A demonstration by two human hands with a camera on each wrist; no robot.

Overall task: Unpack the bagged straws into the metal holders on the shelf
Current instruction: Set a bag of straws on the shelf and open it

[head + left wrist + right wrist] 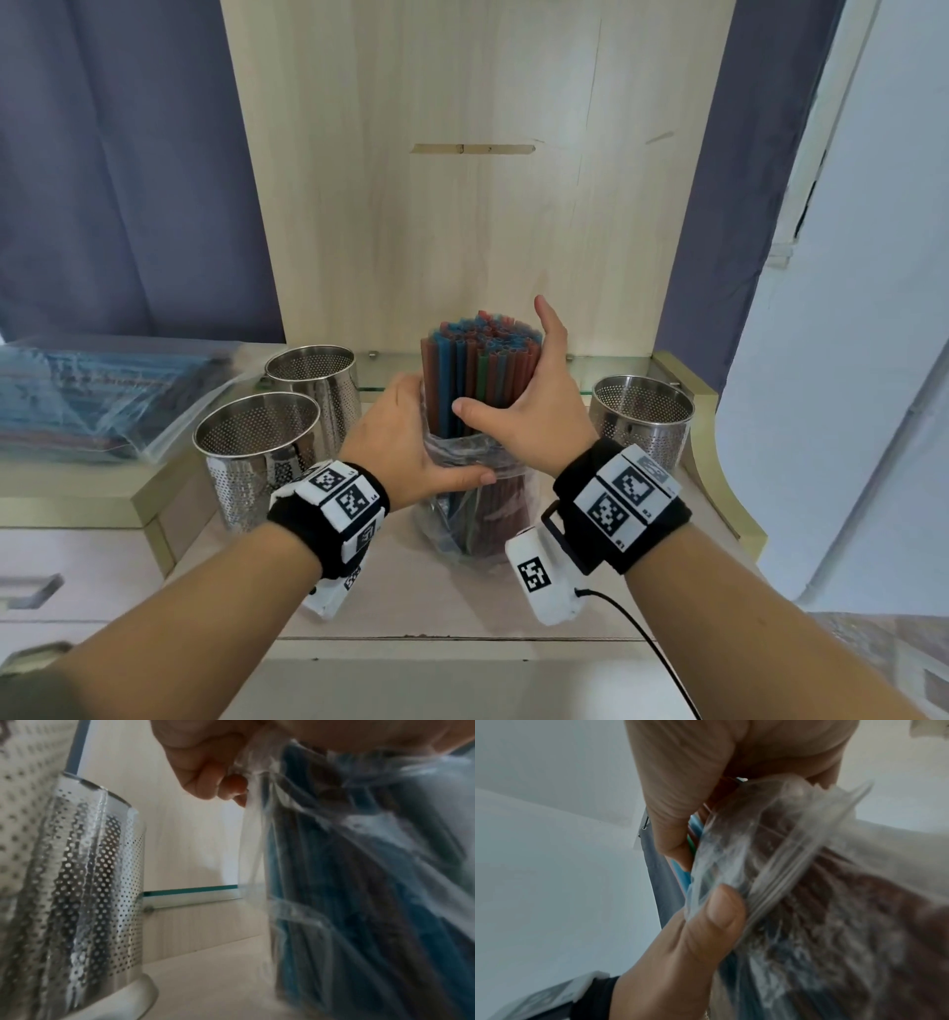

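Note:
A bundle of red, blue and green straws (477,370) stands upright on the shelf (411,601), its lower half inside a clear plastic bag (477,514) pushed down around it. My left hand (416,442) grips the bag's bunched rim, thumb in front; in the left wrist view its fingers (226,783) pinch the bag (359,882). My right hand (529,380) wraps the bare straws above the bag, thumb across the front. Two perforated metal holders (257,452) (313,390) stand left of the bag and one holder (642,416) stands right, all without straws.
More bagged straws (102,395) lie on the higher counter at the left. A glass ledge (595,370) runs along the wooden back panel (462,205). Drawers (51,580) sit below left. A cable (642,632) trails from my right wrist camera.

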